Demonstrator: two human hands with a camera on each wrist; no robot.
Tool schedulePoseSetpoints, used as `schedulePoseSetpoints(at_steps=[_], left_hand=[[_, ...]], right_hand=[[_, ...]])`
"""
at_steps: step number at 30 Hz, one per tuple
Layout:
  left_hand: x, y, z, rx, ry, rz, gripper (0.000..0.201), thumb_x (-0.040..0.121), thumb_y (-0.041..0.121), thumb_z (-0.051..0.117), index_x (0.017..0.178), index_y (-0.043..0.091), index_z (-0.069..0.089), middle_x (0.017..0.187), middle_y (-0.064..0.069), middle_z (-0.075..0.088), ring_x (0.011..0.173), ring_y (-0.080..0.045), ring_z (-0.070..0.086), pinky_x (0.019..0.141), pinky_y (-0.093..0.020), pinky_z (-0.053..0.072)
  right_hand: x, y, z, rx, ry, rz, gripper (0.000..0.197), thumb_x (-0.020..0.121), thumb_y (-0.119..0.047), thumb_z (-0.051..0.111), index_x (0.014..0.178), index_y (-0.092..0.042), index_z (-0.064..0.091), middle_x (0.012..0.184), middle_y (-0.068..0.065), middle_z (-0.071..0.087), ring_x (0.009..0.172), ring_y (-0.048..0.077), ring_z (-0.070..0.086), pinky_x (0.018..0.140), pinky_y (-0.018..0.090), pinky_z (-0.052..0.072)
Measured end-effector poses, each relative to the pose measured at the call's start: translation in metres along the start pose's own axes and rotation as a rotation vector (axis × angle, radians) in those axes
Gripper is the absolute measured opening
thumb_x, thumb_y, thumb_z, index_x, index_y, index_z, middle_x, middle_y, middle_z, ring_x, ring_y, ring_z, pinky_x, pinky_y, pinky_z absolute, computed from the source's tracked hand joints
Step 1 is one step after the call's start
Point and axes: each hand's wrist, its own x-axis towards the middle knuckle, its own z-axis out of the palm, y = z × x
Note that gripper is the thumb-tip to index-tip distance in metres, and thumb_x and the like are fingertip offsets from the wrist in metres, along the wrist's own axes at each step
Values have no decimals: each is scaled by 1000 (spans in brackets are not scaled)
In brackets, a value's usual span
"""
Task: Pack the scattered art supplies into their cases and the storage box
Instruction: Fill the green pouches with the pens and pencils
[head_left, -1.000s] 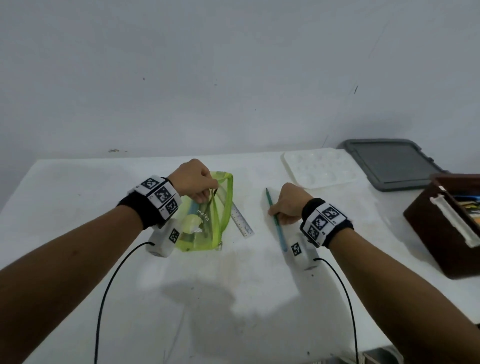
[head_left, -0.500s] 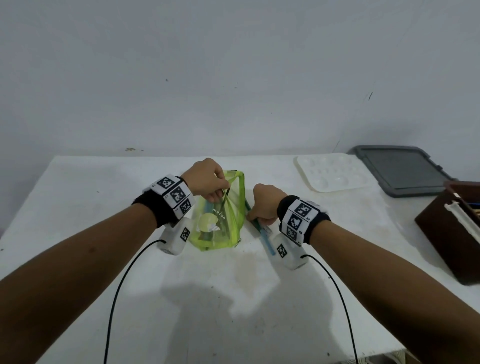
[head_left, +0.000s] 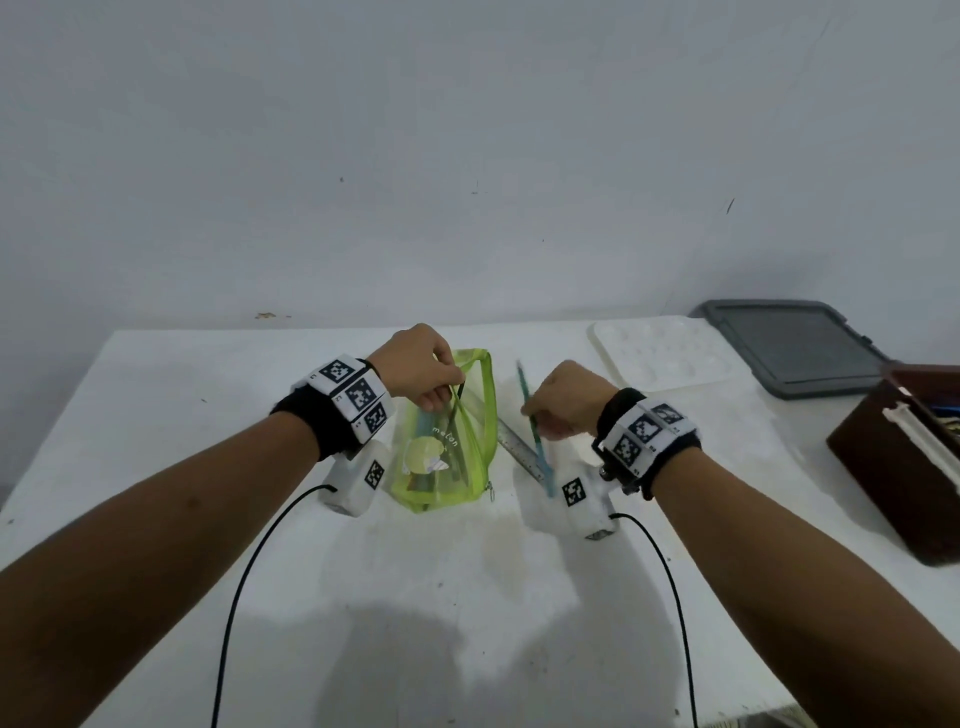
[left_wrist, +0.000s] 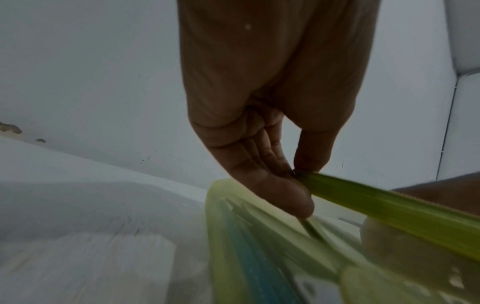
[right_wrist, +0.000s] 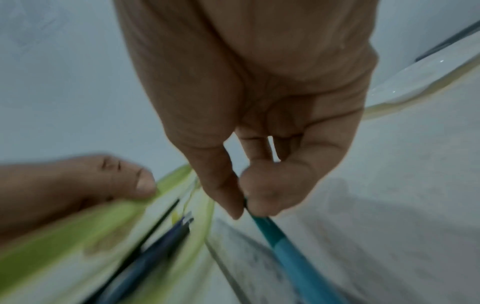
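1. Pinching the near rim of the green mesh pouch (head_left: 457, 441), our left hand (head_left: 415, 366) holds its mouth open; the left wrist view shows thumb and fingers closed on the green zipper edge.
2. We see the pouch lying on the white bench (head_left: 208, 415), its mouth toward the wall, with dark pens (right_wrist: 145, 261) and a blue item already inside.
3. Our right hand (head_left: 566, 400) grips a teal pencil (head_left: 535, 441) between thumb and curled fingers. The pencil is tilted, its far tip up beside the pouch mouth, its near end down toward the wrist.
4. A metal ruler (head_left: 522, 452) lies flat on the bench just right of the pouch, under the pencil.
5. We note a white paint palette (head_left: 665, 353) at the far right of the bench, with a grey lid (head_left: 795, 345) beside it.
6. A dark brown storage box (head_left: 893, 467) stands open at the right edge, with coloured items inside that are too small to identify.
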Motion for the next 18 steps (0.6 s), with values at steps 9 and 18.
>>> schedulePoseSetpoints(at_steps=[9,18], left_hand=[[0,2,1,-34,-25,10,14,88,11,67,84,-2,64,68,-16,71,60,-27,71,53,-28,56],[-1,1,-5,-61,-25,14,14,88,10,67,81,-1,64,69,-17,71,60,-26,71,52,-27,55]], right_hand=[[-1,-19,19,858,97,-116,8,87,6,64,87,13,63,78,28,65,63,31,66,57,26,58],[7,-20,26,931,151,-129,11,87,5,65,89,16,63,77,28,66,57,26,65,57,27,57]])
